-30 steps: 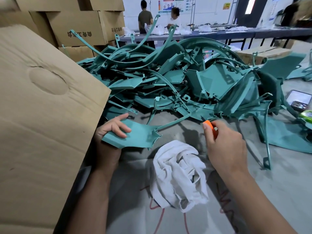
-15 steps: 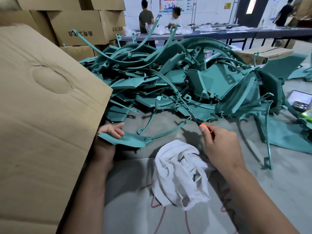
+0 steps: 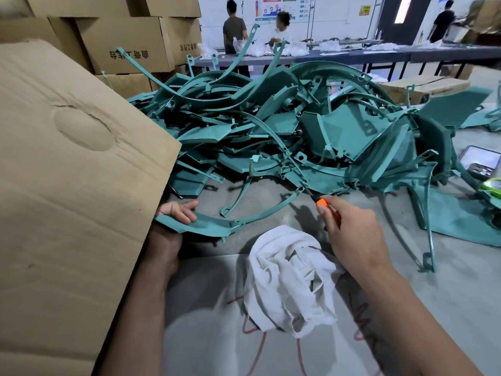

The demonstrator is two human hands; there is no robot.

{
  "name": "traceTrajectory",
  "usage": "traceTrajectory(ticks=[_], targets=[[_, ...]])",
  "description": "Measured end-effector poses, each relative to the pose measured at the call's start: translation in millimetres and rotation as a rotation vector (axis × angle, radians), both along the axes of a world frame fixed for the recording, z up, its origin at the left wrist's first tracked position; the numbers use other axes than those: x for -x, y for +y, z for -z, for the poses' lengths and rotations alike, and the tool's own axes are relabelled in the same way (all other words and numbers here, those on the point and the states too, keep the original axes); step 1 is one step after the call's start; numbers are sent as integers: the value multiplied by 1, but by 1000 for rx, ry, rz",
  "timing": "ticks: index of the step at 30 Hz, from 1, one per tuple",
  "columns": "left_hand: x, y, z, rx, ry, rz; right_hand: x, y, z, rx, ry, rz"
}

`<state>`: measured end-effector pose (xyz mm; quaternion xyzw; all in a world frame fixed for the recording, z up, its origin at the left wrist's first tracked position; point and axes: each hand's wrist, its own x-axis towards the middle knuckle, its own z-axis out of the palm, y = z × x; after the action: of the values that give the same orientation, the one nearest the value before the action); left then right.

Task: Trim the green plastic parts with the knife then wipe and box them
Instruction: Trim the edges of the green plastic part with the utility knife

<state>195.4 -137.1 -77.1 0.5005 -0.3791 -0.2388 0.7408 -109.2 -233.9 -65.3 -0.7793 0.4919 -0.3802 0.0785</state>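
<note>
Two hands busy: our left hand grips the flat end of a green part beside the cardboard flap; our right hand pinches the orange knife, blade touching the part's curved arm. White rag lies between them, green pile behind.

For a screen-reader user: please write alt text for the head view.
A left hand grips a green plastic part beside a cardboard flap; the right hand points an orange knife at it, white cloth below.
</note>
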Motion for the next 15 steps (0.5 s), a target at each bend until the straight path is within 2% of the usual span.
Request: traceTrajectory(ticks=[5,11,15], targets=[[0,3,-1,-10,-5,24,-2,-3,3,-45,86,-34],[2,-1,-2,-36,33,19,0,-2,-1,128,-93,-26],[2,0,-3,-43,35,5,-1,-2,1,68,-56,30]])
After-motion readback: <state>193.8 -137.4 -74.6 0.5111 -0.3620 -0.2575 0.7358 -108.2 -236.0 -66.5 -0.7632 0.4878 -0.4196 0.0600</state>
